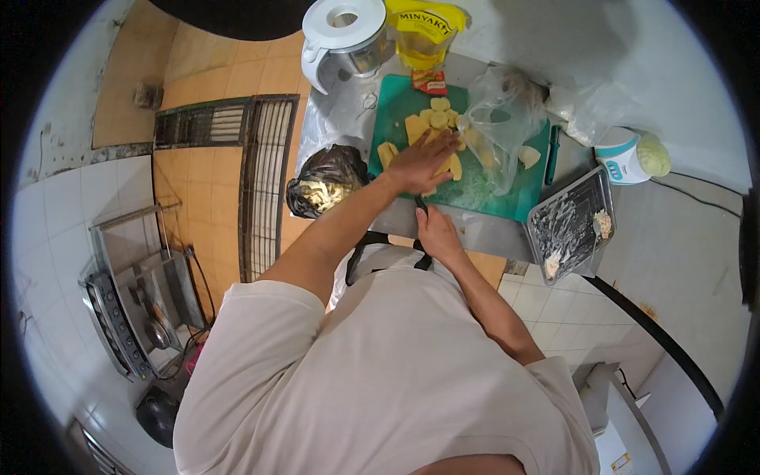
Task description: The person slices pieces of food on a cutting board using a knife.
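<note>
Grey metal counter (336,119) carries a green rectangular cutting board (503,202); over it the left hand (423,165) lies with fingers spread, pale-yellow cut pieces (415,127) beneath and just beyond. Right hand (439,234), nearer the body, is wrapped round a slim black handle (421,205). Pieces: likely light, firm, slippery; press broad faces.

Green board (393,104), pale-yellow slices (439,119), black knife handle (421,205)

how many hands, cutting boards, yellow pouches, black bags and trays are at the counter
Left hand and right hand: 2
Green cutting board: 1
Yellow pouch: 1
Black bag: 1
Tray: 1
Total: 6
</note>
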### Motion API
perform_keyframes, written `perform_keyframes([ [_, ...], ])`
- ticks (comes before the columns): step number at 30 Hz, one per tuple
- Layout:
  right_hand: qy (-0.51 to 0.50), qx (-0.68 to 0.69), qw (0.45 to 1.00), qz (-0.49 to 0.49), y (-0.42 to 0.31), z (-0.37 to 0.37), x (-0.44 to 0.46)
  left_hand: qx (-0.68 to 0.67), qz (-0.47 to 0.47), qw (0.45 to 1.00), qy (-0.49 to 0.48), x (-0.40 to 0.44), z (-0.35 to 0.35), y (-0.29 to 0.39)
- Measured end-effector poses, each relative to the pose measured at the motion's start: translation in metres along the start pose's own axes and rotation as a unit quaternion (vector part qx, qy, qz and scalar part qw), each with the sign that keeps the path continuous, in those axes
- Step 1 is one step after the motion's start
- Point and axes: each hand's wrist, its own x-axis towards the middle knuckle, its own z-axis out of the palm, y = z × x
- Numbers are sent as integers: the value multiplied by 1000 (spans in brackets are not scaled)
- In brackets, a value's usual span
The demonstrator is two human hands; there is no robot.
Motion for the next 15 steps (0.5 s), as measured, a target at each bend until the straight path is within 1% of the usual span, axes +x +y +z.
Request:
perform_keyframes([
  [4, 16, 14, 999, -30, 10, 7, 1, 10, -9, 999, -37, 0, -3, 6],
  [7, 28, 30, 999, -20, 13, 13, 2, 32, 13, 999, 5, -2, 2, 5],
  [10, 17, 27, 999, -9, 7, 9, 3, 29, -1, 999, -13, 0, 0, 3],
  [13, 8, 4, 1000, -1, 1, 5, 3, 29, -8, 999, 11, -1, 1, 1],
  [15, 6, -9, 1000, 8, -2, 3, 4, 24, -6, 1000, 3, -1, -1, -1],
])
